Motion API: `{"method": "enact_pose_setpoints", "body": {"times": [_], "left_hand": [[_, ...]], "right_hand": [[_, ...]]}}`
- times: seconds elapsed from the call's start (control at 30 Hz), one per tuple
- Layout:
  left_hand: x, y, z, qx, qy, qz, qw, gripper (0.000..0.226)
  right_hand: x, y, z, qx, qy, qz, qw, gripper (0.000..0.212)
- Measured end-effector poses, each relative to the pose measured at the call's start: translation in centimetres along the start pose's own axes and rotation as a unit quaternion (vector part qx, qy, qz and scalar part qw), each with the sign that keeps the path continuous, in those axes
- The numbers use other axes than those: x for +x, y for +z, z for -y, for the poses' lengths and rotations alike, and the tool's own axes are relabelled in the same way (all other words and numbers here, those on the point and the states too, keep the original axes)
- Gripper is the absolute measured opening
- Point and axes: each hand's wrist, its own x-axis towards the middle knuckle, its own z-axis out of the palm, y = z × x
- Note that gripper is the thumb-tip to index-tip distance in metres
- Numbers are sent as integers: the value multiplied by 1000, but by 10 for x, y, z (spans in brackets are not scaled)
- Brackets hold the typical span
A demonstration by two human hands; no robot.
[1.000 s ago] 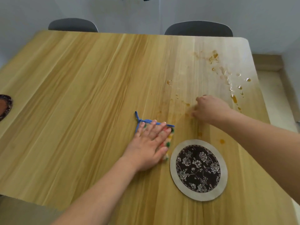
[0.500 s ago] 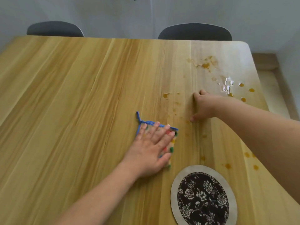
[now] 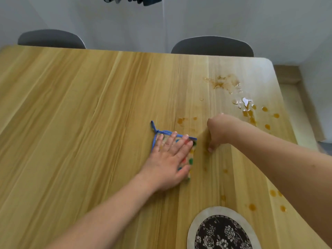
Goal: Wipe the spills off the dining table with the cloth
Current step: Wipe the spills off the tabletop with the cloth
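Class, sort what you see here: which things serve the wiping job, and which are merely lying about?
Job: blue-edged spotted cloth under left hand; orange spills; wooden dining table.
Lying about: round floral mat; two grey chairs.

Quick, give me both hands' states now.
Left hand: open, fingers flat, pressing the cloth.
Right hand: fingers curled, holding nothing visible, touching the table.

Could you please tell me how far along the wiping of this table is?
Early on. Nothing looks clearly wiped yet. In hand: the left hand presses the cloth flat on the table, just short of the nearest drops; the right hand rests curled beside it. Left: the smear near the far corner, the puddles and drops by the mat.
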Motion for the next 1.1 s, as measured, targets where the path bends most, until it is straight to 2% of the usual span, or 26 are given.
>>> {"method": "enact_pose_setpoints", "body": {"times": [0.07,0.1,0.13,0.2,0.27,0.33,0.37,0.4,0.5,0.57,0.6,0.63,0.67,0.7,0.77,0.83,0.87,0.9,0.97,1.03,1.07,1.1], "left_hand": [[3,-3,43,17,64,-6,998,69],[5,-7,61,24,44,-12,999,70],[9,-10,75,25,-12,-14,1000,72],[20,-13,82,-7,-183,-23,983,71],[41,-17,59,-57,-333,-49,940,65],[63,-20,26,-94,-407,-69,906,63],[71,-21,9,-100,-404,-71,907,64],[75,-19,-3,-93,-368,-64,923,64],[65,-17,-4,-25,-134,-15,991,66],[54,-18,28,21,18,10,1000,71],[52,-22,44,31,50,20,998,71],[51,-25,57,34,39,31,998,72],[52,-25,67,29,-12,32,999,72],[55,-26,68,10,-99,22,995,71],[74,-24,47,-59,-289,-17,955,64],[97,-25,13,-113,-395,-46,911,60],[105,-25,0,-113,-394,-48,911,60],[110,-26,-9,-97,-360,-48,926,60],[107,-24,-9,-52,-234,-35,970,60],[92,-23,6,-16,-126,-10,992,63],[84,-21,16,-4,-105,1,994,68],[83,-22,24,1,-121,1,993,73]], "right_hand": [[0,5,-3,10,-1,-1,1000,78],[1,7,-6,17,0,-1,1000,85],[1,11,-8,22,2,0,1000,95],[2,13,-11,20,5,0,1000,112],[2,13,-11,19,3,-6,1000,116],[0,10,-10,15,3,-5,1000,111],[-1,8,-9,12,1,-5,1000,104],[-1,6,-8,8,-1,-7,1000,96],[-1,4,-7,-9,-14,-10,1000,86],[0,3,-7,-7,-22,-15,1000,83],[1,3,-9,-5,-30,-17,999,81],[1,3,-10,-4,-39,-18,999,78],[0,3,-9,-5,-45,-18,999,75],[0,3,-9,-11,-53,-22,998,72],[0,2,-10,-28,-70,-32,997,68],[3,4,-12,-43,-85,-44,994,66],[4,5,-13,-47,-91,-49,994,66],[6,6,-17,-50,-95,-54,993,66],[8,4,-29,-46,-102,-66,992,59],[16,-3,-48,-2,-105,-90,990,48],[20,-7,-56,32,-100,-102,989,45],[26,-13,-67,59,-95,-122,986,45]]}}
